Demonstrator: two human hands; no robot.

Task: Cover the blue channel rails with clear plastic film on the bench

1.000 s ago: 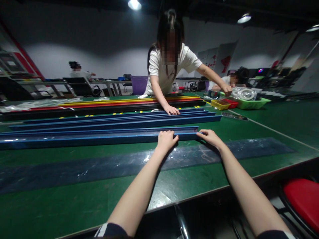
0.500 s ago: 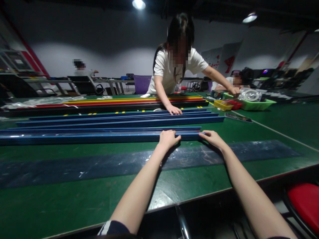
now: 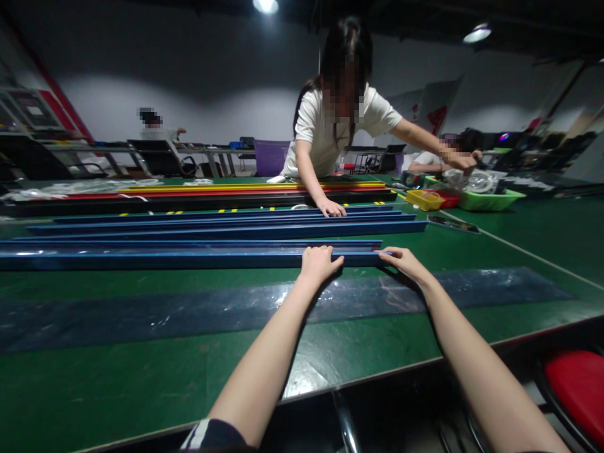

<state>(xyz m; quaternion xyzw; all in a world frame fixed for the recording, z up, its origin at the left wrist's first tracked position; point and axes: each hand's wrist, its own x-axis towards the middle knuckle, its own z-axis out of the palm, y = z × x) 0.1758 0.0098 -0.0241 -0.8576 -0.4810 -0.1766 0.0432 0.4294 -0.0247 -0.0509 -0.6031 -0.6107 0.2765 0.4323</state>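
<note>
Gripping the nearest blue rail point(image 3: 189, 257) close to its right end, with the left hand point(image 3: 317, 263) curled over the top edge, fingers closed around it, and the right hand point(image 3: 401, 259) resting at the very end, fingers loosely bent and touching the tip rather than clamped. Lying lengthwise across the green tabletop point(image 3: 141, 384), parallel to the near edge, and running off toward the left edge. Just in front of it, between rail and near edge, a long strip of clear film point(image 3: 236, 311) spread flat, shiny and slightly wrinkled, looking already peeled away or laid out; cannot tell which. Beyond the held rail, more blue rails point(image 3: 226, 228) stacked side by side, then a black rail point(image 3: 189, 202) with yellow marks and red and yellow ones point(image 3: 236, 189) toward the far edge. Across the tabletop, a co-worker in a white shirt leaning over, one hand point(image 3: 331, 207) pressing on a farther blue rail, the other hand point(image 3: 460, 160) reaching over a green tray point(image 3: 495, 200) near the far right corner, beside small yellow and red bins point(image 3: 427, 200). Judging by this layout, work on the near rail appears under way, with several rails behind it seemingly waiting; how many are finished cannot be told.
</note>
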